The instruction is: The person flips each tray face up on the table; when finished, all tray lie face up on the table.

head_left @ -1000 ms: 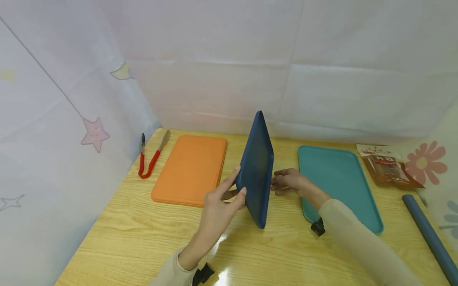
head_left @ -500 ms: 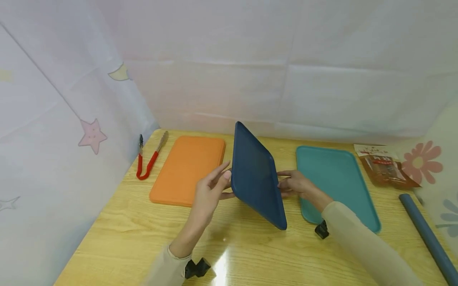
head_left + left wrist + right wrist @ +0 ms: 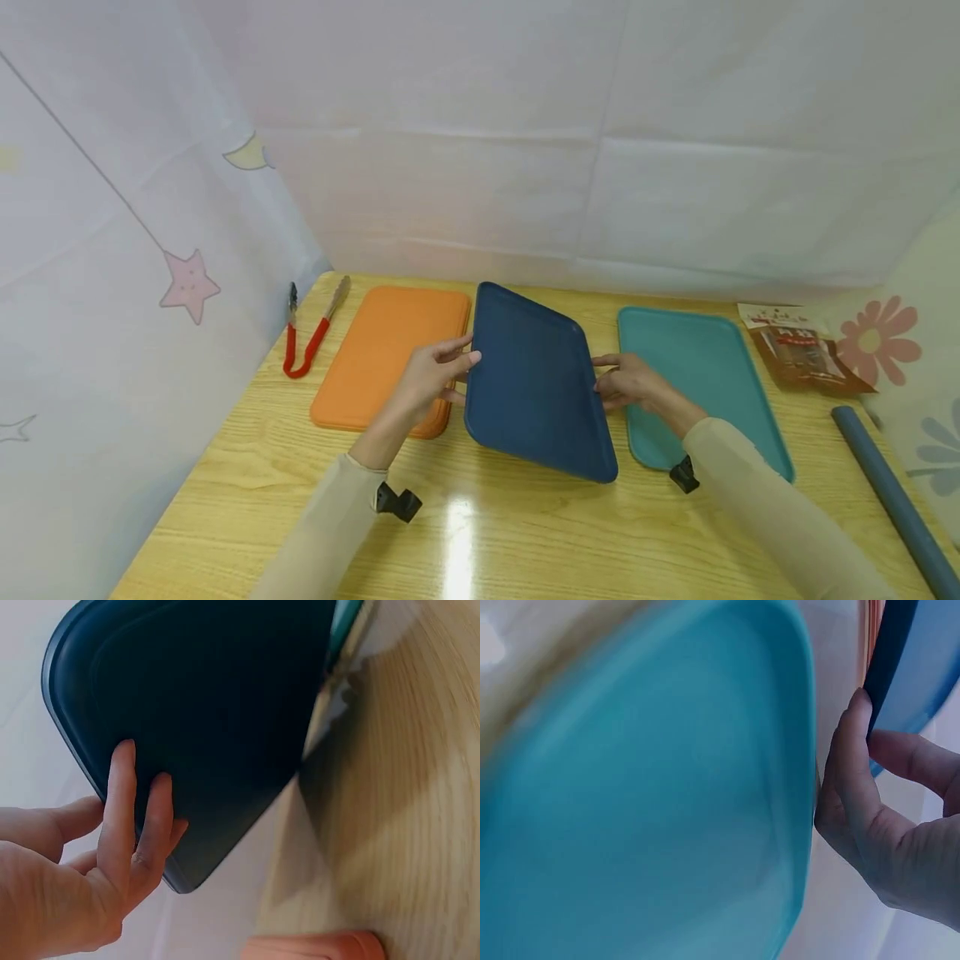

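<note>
Table [image 3: 540, 542] spreads beneath the navy tray [image 3: 534, 385], which is held tilted; whether its low edge touches down, I cannot tell. Just right of the navy tray lies the teal tray [image 3: 697, 367], and left of it the orange board [image 3: 393, 342]; lowered at this slant, the navy tray could catch either and shove it. At its left edge the left hand [image 3: 423, 375] pinches, thumb above and fingers beneath; at its right edge the right hand [image 3: 627, 382] pinches only the rim. Should that shallower hold slip, it could twist and drop a corner.
</note>
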The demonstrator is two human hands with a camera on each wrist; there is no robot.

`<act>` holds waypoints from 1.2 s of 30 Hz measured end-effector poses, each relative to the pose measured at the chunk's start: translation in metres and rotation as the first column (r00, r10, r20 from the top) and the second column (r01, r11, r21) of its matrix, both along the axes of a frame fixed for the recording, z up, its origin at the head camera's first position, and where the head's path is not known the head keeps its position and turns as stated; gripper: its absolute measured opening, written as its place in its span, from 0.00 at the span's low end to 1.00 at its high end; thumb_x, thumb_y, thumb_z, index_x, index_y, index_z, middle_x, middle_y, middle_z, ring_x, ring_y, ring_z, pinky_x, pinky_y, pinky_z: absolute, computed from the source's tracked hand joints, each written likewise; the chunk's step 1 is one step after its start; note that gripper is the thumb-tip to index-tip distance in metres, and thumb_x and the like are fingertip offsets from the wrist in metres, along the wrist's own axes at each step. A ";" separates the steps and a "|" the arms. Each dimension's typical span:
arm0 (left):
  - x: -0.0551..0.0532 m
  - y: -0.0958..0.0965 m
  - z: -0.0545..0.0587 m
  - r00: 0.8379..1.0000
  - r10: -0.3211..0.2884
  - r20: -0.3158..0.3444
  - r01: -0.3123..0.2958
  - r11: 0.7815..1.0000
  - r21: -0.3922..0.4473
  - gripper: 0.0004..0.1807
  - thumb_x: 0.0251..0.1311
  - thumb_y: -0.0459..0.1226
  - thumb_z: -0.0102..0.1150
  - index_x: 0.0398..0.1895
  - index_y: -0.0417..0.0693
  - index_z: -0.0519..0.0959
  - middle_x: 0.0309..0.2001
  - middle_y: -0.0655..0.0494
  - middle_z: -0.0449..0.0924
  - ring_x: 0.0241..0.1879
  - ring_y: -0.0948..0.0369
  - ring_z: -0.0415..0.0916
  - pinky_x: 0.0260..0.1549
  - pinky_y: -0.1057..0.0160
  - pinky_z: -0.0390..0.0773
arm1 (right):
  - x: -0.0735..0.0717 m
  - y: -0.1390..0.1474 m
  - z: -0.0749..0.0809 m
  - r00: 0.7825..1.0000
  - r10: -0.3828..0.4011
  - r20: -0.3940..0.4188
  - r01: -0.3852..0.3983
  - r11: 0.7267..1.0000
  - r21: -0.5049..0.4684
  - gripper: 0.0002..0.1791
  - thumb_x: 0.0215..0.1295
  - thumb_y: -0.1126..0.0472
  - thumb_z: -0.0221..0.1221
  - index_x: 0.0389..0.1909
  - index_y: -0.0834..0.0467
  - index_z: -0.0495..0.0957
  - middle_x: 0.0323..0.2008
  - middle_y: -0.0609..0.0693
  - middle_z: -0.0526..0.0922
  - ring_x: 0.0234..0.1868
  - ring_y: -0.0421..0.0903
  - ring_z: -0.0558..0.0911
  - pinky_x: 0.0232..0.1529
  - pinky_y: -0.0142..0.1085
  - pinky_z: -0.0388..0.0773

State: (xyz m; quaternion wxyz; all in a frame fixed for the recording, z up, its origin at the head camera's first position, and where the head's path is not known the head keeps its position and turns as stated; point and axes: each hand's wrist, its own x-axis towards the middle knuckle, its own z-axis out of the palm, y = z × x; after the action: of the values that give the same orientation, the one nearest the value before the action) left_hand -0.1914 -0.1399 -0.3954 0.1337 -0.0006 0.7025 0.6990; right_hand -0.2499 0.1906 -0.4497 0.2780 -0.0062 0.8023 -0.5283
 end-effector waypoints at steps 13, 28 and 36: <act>-0.023 -0.005 -0.043 0.997 -0.033 0.067 0.040 0.994 -0.099 0.25 0.69 0.34 0.53 0.69 0.40 0.66 0.43 0.33 0.81 0.29 0.49 0.84 0.25 0.54 0.83 | -0.013 0.006 -0.001 0.997 -0.024 -0.070 0.034 0.989 0.141 0.35 0.64 0.74 0.55 0.71 0.70 0.54 0.52 0.73 0.75 0.40 0.54 0.84 0.37 0.40 0.83; -0.046 0.021 -0.070 0.986 -0.026 -0.167 -0.065 0.852 -0.519 0.19 0.65 0.24 0.45 0.59 0.29 0.73 0.45 0.36 0.82 0.09 0.65 0.56 0.12 0.70 0.60 | -0.031 0.004 0.004 0.994 -0.025 -0.105 0.051 0.968 0.245 0.34 0.63 0.76 0.51 0.71 0.71 0.54 0.48 0.75 0.77 0.46 0.63 0.82 0.34 0.40 0.84; -0.051 0.029 -0.072 0.980 -0.067 -0.188 -0.067 0.775 -0.628 0.21 0.64 0.24 0.46 0.60 0.28 0.72 0.42 0.34 0.82 0.11 0.65 0.55 0.14 0.70 0.60 | -0.033 -0.001 0.005 0.982 0.070 -0.174 -0.002 0.932 0.361 0.33 0.63 0.74 0.51 0.69 0.76 0.54 0.46 0.76 0.77 0.39 0.60 0.84 0.31 0.39 0.83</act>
State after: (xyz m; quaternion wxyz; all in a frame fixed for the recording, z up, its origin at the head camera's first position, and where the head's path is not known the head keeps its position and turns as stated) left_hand -0.2425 -0.1110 -0.4670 0.0544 0.0248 0.9060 0.4191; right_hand -0.2828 0.1897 -0.4443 0.2087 -0.0190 0.9073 -0.3646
